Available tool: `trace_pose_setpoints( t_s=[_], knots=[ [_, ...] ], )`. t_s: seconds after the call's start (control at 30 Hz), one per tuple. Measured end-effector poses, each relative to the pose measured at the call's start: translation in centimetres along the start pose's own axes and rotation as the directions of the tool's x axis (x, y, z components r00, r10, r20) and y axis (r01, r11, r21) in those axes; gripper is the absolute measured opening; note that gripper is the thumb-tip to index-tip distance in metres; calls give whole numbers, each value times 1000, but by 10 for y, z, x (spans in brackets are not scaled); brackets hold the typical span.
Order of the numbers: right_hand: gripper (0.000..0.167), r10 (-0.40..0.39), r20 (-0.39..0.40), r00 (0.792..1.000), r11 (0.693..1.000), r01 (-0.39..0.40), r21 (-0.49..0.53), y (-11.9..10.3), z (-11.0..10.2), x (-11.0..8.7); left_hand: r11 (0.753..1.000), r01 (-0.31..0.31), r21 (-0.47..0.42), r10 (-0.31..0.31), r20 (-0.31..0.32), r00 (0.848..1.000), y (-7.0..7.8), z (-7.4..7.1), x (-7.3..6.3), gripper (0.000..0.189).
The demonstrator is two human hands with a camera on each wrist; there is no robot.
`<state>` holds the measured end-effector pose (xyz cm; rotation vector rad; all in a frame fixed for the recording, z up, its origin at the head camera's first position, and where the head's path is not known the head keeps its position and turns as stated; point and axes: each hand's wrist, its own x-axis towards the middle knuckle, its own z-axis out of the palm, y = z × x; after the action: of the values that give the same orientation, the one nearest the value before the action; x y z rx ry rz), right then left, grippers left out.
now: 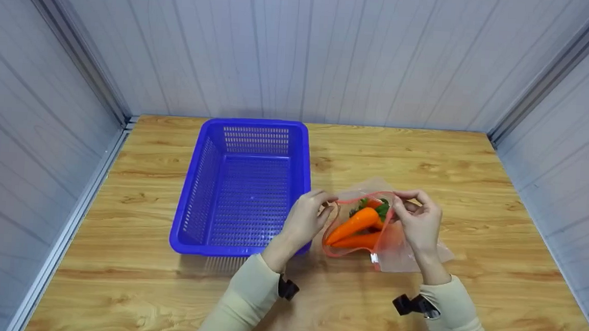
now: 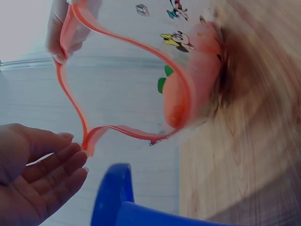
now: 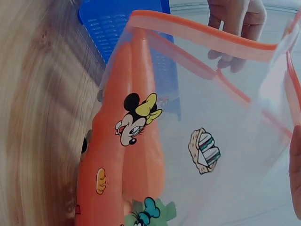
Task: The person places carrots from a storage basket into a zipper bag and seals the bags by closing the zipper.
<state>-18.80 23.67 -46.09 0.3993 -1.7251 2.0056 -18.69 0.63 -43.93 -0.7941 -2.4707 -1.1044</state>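
A clear zip bag with an orange-red rim and printed cartoon figures lies on the table with its mouth spread wide. Inside are several orange carrots, with green leaves at their far end. My right hand pinches the right side of the rim between thumb and fingers. At the opposite side, my left hand has its thumb and bent fingertips at the rim, which peaks toward them in the left wrist view. A white slider sits at the near end of the rim.
A blue plastic basket with slotted walls and nothing in it stands left of the bag, close beside my left forearm. The wood-grain table is bounded by pale panel walls at the back and both sides.
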Motion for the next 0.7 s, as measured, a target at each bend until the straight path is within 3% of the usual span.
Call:
trace_pose_setpoints(
  t_s=[0.13, 0.37, 0.5, 0.6, 0.7],
  knots=[
    [13, -2, -3, 1000, 999, 2, -33, 9, -7, -1, 999, 5, 35, -5, -3, 1000, -3, 1, 1, 21],
    [14, -1, 10, 1000, 998, 2, -62, 9, -9, 0, 996, 18, 92, -22, 51, 998, -3, 5, 5, 23],
    [13, 18, 17, 1000, 999, -18, -26, -9, 1, 1, 997, 1, 74, -5, 54, 999, -3, 7, 7, 20],
    [12, 61, 3, 998, 998, -61, -13, -35, 15, 1, 998, -37, 51, 35, 39, 999, -4, 7, 7, 13],
    [11, 68, -4, 998, 997, -68, -26, -48, 22, 1, 996, -79, 29, 78, 23, 997, -5, 7, 7, 8]
  ],
)
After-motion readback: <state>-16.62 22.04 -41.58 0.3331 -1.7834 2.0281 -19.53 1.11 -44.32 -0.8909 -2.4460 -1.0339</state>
